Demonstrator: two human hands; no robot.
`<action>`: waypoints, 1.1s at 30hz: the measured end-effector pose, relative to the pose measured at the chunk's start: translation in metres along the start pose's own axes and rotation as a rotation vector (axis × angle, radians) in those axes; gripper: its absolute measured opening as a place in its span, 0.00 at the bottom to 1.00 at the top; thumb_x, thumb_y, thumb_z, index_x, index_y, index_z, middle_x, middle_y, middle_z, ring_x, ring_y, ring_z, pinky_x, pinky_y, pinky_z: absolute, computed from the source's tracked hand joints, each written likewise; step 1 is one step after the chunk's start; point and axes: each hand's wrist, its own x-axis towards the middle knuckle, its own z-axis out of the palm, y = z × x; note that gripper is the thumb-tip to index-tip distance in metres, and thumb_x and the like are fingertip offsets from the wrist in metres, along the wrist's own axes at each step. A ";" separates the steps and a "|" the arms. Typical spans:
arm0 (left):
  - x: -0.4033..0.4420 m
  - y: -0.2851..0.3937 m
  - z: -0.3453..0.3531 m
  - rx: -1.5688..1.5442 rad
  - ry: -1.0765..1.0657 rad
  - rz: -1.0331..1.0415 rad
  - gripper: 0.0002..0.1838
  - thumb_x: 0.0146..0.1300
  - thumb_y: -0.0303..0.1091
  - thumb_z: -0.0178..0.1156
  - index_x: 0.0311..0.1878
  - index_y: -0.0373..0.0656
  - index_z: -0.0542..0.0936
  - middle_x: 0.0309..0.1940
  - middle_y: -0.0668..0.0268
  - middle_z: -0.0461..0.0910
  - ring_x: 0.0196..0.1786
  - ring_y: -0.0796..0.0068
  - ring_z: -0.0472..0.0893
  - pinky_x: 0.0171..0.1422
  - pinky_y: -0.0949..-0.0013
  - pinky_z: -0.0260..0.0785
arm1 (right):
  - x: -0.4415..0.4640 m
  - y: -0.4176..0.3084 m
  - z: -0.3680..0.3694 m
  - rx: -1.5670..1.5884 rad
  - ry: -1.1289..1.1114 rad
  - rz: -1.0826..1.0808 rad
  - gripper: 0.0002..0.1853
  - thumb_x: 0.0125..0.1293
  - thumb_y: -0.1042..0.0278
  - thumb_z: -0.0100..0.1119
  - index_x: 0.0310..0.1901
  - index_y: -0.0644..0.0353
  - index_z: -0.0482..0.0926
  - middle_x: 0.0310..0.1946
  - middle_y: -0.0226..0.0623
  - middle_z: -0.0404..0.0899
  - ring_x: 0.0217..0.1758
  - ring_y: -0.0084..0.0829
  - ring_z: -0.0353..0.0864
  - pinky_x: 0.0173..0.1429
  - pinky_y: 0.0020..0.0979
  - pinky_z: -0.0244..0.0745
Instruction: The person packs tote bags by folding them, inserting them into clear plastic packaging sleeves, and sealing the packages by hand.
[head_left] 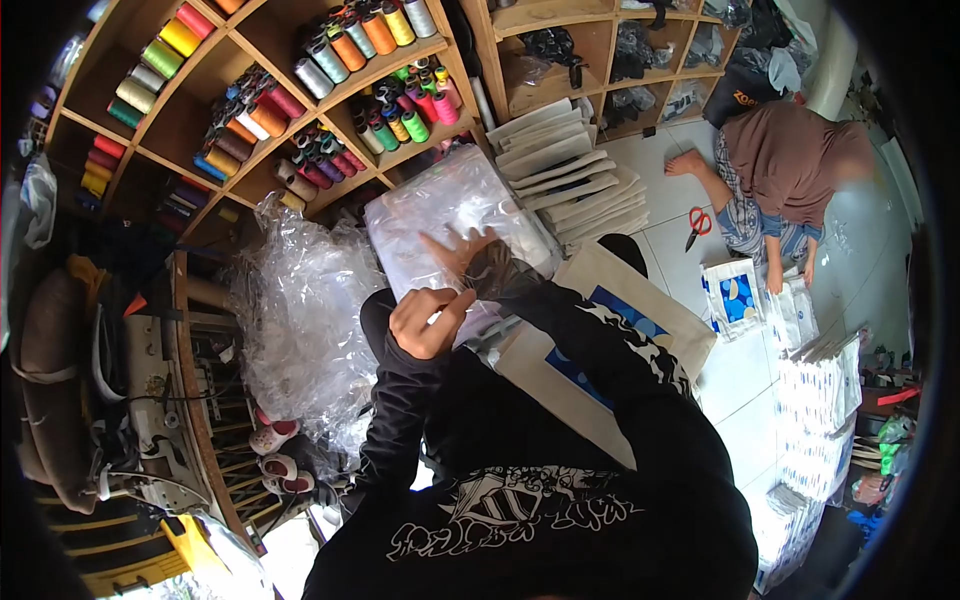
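Observation:
My left hand [428, 322] is closed above my lap, with a small white thing showing between its fingers, too small to name. My right hand [462, 252] has its fingers spread over a stack wrapped in clear plastic [430, 205]; its palm and the contact are partly hidden. Loose crumpled clear plastic [305, 320] lies left of the stack. A cream cloth bag with a blue print [685, 340] spreads beneath and beside my right forearm.
Shelves with thread spools [345, 48] stand behind. Folded cream bags [560, 165] are piled right of the stack. Another person [790, 160] sits at right, hands on bags, near red-handled scissors [699, 223]. Bundled bags [815, 420] line the floor; a sewing machine [150, 400] is at left.

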 end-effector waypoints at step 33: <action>-0.030 -0.011 0.065 -0.025 0.147 -0.580 0.06 0.49 0.20 0.59 0.28 0.38 0.72 0.22 0.61 0.72 0.23 0.66 0.73 0.29 0.68 0.66 | -0.026 -0.002 0.046 0.199 -0.162 0.184 0.35 0.57 0.58 0.47 0.66 0.57 0.50 0.55 0.68 0.61 0.61 0.56 0.61 0.64 0.48 0.55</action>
